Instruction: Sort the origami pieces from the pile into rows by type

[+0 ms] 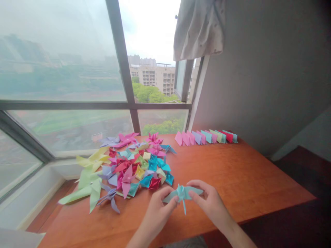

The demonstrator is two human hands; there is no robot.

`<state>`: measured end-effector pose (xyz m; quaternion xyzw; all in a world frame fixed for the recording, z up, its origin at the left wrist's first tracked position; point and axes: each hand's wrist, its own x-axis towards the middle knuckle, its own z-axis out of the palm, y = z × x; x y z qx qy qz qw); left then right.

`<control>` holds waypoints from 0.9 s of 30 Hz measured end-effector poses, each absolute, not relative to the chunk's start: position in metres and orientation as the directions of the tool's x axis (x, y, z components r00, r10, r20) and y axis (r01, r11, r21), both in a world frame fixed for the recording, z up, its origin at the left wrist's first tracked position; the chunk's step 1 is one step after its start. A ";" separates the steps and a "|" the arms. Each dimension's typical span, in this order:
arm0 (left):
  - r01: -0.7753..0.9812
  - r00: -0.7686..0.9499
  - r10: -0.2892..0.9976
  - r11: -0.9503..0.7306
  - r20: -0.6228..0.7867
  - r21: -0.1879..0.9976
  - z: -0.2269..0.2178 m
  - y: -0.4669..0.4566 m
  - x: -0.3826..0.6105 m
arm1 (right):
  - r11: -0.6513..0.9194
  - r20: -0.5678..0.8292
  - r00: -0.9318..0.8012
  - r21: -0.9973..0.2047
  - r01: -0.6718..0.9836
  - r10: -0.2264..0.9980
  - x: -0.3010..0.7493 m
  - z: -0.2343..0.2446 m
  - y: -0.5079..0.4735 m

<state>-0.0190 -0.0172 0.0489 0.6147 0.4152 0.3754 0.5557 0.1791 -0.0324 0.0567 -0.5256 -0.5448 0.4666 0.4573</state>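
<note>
Between my two hands is a light blue origami crane [181, 193], its wings spread out to both sides and a thin point hanging toward me. My left hand [162, 205] pinches the left wing between thumb and fingers. The right wing is pinched by my right hand [208, 199], thumb on the near face and fingers behind. The crane is held over the near part of the wooden table [219, 172]. Just beyond my left hand lies a red folded paper piece [154, 183], at the edge of a colourful origami pile.
The pile of folded paper [126, 162] covers the table's left side, with green pinwheels [90, 187] at its outer edge. A row of folded paper pieces [207, 137] stands along the back edge. Windows [64, 51] rise behind; a curtain [199, 31] hangs at upper right.
</note>
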 end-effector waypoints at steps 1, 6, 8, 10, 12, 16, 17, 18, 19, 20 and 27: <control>0.061 0.400 0.916 -0.022 -0.004 0.998 0.048 -0.017 -0.020 | -0.044 -0.050 -0.068 -0.996 0.084 0.996 0.177 0.057 -0.032; -0.104 0.457 0.887 0.131 -0.069 0.986 0.043 -0.017 -0.026 | -0.163 -0.139 -0.132 -0.968 -0.191 0.981 0.169 0.051 -0.034; -0.154 0.435 0.894 0.190 -0.106 0.970 0.043 -0.018 -0.028 | -0.199 -0.165 -0.134 -0.933 -0.301 0.977 0.166 0.044 -0.033; -0.187 0.426 0.894 0.237 -0.138 0.953 0.043 -0.019 -0.029 | -0.231 -0.202 -0.114 -0.881 -0.413 0.973 0.165 0.039 -0.032; -0.199 0.441 0.884 0.264 -0.154 0.944 0.044 -0.020 -0.030 | -0.254 -0.245 -0.086 -0.822 -0.510 0.966 0.163 0.036 -0.032; -0.186 0.485 0.861 0.271 -0.151 0.945 0.045 -0.021 -0.033 | -0.273 -0.286 -0.063 -0.794 -0.543 0.956 0.164 0.039 -0.035; -0.185 0.494 0.857 0.268 -0.146 0.945 0.045 -0.021 -0.034 | -0.271 -0.283 -0.061 -0.804 -0.529 0.957 0.165 0.039 -0.036; -0.187 0.500 0.855 0.265 -0.141 0.946 0.045 -0.021 -0.035 | -0.268 -0.277 -0.061 -0.815 -0.514 0.959 0.165 0.038 -0.036; -0.187 0.502 0.854 0.262 -0.138 0.947 0.045 -0.021 -0.035 | -0.267 -0.271 -0.065 -0.826 -0.496 0.960 0.166 0.037 -0.036; -0.183 0.497 0.857 0.258 -0.137 0.949 0.044 -0.021 -0.035 | -0.262 -0.262 -0.067 -0.841 -0.474 0.963 0.166 0.035 -0.034; -0.018 0.327 0.942 0.094 -0.083 0.995 0.040 -0.019 -0.029 | 0.078 0.118 0.241 -0.983 0.167 0.963 0.175 0.034 -0.025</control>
